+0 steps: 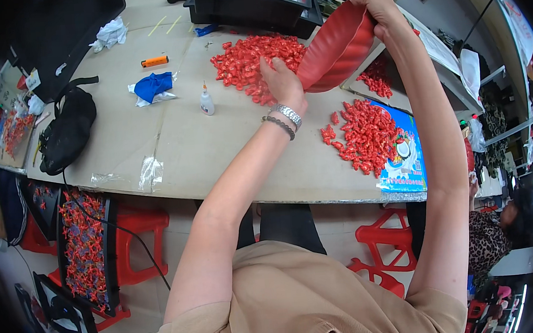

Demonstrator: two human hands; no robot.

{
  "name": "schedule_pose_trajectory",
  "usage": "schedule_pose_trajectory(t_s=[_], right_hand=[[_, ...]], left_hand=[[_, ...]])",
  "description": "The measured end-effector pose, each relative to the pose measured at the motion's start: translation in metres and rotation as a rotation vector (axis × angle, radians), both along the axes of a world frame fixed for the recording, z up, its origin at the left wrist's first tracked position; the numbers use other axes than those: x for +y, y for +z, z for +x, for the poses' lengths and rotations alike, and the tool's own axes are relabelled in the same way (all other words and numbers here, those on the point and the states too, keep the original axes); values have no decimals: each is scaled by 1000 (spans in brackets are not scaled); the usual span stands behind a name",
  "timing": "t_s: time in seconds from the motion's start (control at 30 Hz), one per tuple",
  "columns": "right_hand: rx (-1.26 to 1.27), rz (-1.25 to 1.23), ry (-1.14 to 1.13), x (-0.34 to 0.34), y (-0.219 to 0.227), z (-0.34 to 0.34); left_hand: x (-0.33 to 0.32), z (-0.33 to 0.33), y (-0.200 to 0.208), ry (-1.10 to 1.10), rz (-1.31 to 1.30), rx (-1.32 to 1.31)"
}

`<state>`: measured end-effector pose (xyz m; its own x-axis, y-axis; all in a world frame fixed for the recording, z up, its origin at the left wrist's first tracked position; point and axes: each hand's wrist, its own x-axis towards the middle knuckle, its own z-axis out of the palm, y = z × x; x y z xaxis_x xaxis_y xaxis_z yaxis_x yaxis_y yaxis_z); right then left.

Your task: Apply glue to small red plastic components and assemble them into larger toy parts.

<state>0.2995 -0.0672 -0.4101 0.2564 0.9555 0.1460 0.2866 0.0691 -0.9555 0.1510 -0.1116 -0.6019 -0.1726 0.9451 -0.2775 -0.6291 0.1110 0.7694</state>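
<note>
My right hand (379,12) is closed on the rim of a red ribbed plastic basin (338,48), which is tilted on its side above the table. My left hand (283,82), with a watch and a dark beaded bracelet at the wrist, reaches to a large pile of small shiny red pieces (239,59) beside the basin's lower edge. Its fingers look apart and somewhat blurred. A second pile of red pieces (364,134) lies nearer me on the right, partly over a blue printed sheet (407,168).
A small dropper bottle (207,101), a blue cloth (153,86) and an orange cylinder (155,61) lie on the table (216,164). Black bins (248,8) stand at the back. Left are a black bag (69,129) and a floor-side tray of red pieces (85,249). Another person (491,236) is at right.
</note>
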Motion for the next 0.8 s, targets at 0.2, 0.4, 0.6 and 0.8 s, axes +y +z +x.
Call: schedule_pose_trajectory(t_s=[0.2,0.4,0.6,0.8], right_hand=[[-37,90,48,-25,12,-2],[13,269,117,-90,44,-1],[304,592,212,-156,28,-12],[507,633,421,-176,14,-36]], left_hand=[[-23,3,16,-65,97,112],[-29,-6,42,-17,313,125],[-48,-38,81,-235,307,-223],[-34,-113,108,-302,394,-235]])
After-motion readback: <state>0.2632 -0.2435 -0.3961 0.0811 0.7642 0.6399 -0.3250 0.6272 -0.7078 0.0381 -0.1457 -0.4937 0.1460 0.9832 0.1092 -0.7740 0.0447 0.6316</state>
